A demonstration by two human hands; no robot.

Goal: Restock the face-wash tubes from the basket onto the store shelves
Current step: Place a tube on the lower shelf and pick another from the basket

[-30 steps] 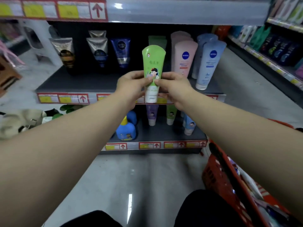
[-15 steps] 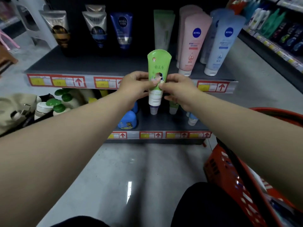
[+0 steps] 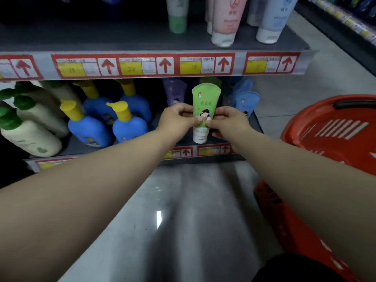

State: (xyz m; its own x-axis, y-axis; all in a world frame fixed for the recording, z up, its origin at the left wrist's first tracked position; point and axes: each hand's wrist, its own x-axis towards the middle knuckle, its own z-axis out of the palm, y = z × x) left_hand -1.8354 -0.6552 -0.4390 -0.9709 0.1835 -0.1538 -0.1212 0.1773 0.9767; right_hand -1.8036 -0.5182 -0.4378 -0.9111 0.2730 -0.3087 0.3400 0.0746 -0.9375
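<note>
A green face-wash tube (image 3: 205, 102) with a cartoon face stands upright, white cap down, at the front of the bottom shelf (image 3: 67, 145). My left hand (image 3: 176, 121) pinches its left side and my right hand (image 3: 230, 122) pinches its right side. Behind it stand a purple tube (image 3: 174, 90), another green tube (image 3: 210, 80) and blue tubes (image 3: 247, 100). The red basket (image 3: 325, 139) sits on the floor at the right; I cannot see its contents.
Blue pump bottles with yellow tops (image 3: 128, 121) and cream bottles with green caps (image 3: 30, 131) fill the bottom shelf's left part. The upper shelf (image 3: 101, 39) carries pink (image 3: 225, 19), pale blue (image 3: 272, 19) and green-capped tubes (image 3: 177, 15). Grey floor lies below.
Both hands have lowered the green tube from the upper shelf's level down to the bottom shelf, and my view has tilted downward and closer.
</note>
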